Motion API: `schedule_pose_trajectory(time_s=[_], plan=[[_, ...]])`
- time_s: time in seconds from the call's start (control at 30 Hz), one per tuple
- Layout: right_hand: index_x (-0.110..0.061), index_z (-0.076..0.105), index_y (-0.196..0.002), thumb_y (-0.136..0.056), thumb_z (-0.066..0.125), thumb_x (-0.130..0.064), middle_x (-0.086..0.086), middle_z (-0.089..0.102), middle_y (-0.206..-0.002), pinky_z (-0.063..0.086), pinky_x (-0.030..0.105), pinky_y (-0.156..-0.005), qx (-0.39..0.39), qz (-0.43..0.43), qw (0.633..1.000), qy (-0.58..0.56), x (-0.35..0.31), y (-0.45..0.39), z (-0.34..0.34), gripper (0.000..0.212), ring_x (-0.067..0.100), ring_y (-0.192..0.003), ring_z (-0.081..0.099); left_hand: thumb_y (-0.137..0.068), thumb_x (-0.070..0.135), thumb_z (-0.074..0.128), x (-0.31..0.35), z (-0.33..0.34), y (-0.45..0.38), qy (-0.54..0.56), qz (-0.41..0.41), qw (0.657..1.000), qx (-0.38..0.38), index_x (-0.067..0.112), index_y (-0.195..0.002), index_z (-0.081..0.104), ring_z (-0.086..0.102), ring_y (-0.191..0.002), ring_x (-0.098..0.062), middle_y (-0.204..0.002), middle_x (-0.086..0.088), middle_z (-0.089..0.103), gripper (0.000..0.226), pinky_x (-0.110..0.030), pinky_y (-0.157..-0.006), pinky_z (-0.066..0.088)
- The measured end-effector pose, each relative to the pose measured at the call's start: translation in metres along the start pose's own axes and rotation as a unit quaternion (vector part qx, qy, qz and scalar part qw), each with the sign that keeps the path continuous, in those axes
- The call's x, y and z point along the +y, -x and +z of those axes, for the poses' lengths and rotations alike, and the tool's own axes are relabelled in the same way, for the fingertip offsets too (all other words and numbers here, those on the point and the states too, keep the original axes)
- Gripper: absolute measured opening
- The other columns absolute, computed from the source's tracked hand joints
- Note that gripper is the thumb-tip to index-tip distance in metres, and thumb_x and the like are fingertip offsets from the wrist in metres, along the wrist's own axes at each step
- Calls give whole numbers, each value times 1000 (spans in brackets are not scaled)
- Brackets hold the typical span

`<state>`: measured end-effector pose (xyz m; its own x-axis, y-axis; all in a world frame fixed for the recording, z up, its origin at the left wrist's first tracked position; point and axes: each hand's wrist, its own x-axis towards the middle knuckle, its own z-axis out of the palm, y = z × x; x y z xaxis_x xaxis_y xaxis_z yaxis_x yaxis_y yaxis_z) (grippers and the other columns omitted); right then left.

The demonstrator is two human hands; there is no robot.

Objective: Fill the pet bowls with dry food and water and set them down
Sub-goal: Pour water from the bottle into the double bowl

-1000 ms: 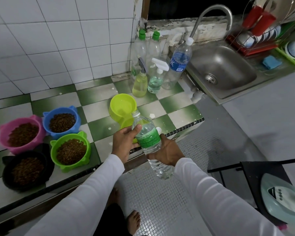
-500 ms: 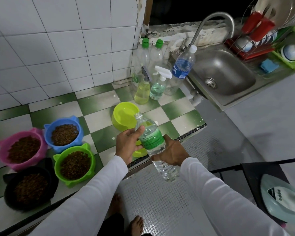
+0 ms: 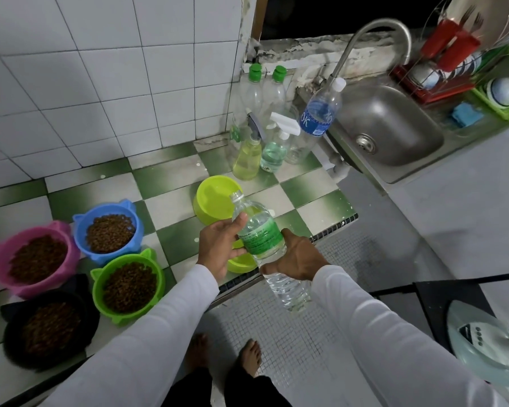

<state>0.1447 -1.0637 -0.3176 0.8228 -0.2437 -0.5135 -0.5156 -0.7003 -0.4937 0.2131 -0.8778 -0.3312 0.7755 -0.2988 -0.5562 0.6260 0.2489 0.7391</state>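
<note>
Little has shifted since the earlier frames: both hands keep the uncapped water bottle [image 3: 259, 227] tilted, its mouth over the lime bowl [image 3: 215, 201] near the counter's [image 3: 171, 177] front edge. Left hand [image 3: 221, 248] wraps the label; right hand [image 3: 296, 257] cups the lower body. Four bowls of kibble sit at the left end. Tipping fast could slosh water over the rim onto the tiles; whether water is flowing, I cannot tell.

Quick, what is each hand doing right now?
Left hand: closed on the bottle, near its top.
Right hand: closed on the same bottle, lower down.
</note>
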Motion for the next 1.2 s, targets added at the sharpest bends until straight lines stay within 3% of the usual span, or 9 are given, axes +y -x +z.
schedule_pose_trajectory(time_s=[0.17, 0.47, 0.67, 1.2], plan=[[-27, 57, -120, -40, 87, -62, -6, 71, -109, 58, 37, -91, -16, 3, 1000, 14, -5, -3, -7, 93, 17, -96, 69, -79, 42, 86, -2, 0, -6, 9, 0, 1000, 19, -2, -116, 70, 70, -113, -33, -112, -11, 78, 60, -56, -83, 62], [-28, 56, -119, -40, 88, -61, -6, 70, -108, 57, 37, -92, -24, 10, 999, 28, -11, -9, -12, 92, 18, -98, 68, -74, 46, 87, -3, 1, -13, 22, -5, 999, 32, -4, -119, 68, 71, -111, -32, -110, -9, 78, 70, -52, -77, 64], [-27, 56, -119, -46, 91, -55, -5, 70, -107, 57, 37, -90, -29, 9, 999, 35, -13, -14, -14, 86, 18, -97, 68, -69, 47, 87, -1, 1, -18, 23, -14, 999, 31, 6, -110, 74, 73, -106, -30, -106, -8, 79, 60, -51, -76, 64], [-25, 56, -120, -48, 92, -55, -2, 70, -108, 58, 39, -90, -29, 14, 998, 52, -22, -19, -17, 86, 20, -98, 68, -66, 50, 88, -1, -4, -31, 25, -26, 999, 36, 5, -112, 73, 74, -105, -31, -106, -9, 79, 65, -58, -79, 63]])
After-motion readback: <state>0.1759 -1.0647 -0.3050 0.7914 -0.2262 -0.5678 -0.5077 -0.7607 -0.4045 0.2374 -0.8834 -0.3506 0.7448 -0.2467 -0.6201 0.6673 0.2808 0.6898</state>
